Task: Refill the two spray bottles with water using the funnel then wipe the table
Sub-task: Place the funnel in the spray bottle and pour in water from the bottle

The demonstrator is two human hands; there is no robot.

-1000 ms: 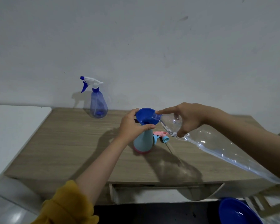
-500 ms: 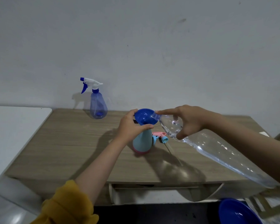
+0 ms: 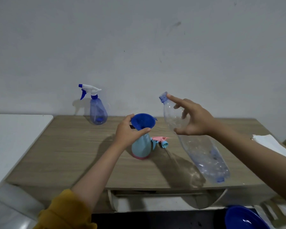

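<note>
The left hand point(image 3: 128, 132) grips the blue funnel point(image 3: 143, 121), thumb in front of its cone and fingers at the back rim. The funnel sits tilted in the neck of the pale bottle point(image 3: 141, 148), which stands upright near the middle of the table point(image 3: 64, 154). Just right of this bottle its pink spray head point(image 3: 160, 141) lies flat on the wood, touching or almost touching the bottle.

The right hand point(image 3: 195, 119) holds the clear bottle point(image 3: 193, 139) in the air, thumb under and fingers around its upper part; the index finger points along the neck to the open mouth. The mouth is up and apart from the funnel, to its right. The base hangs low over the front edge of the table. It looks nearly empty.

The blue sprayer point(image 3: 97, 106) stands upright at the back edge, near the wall, well apart from the hands, with its head on.

Between the sprayer and the pale bottle the wood is free, also the whole left part up to the white surface point(image 3: 15, 138). A white sheet point(image 3: 271, 142) lies at the right edge. A blue bowl point(image 3: 244, 219) is below the front edge, bottom right
</note>
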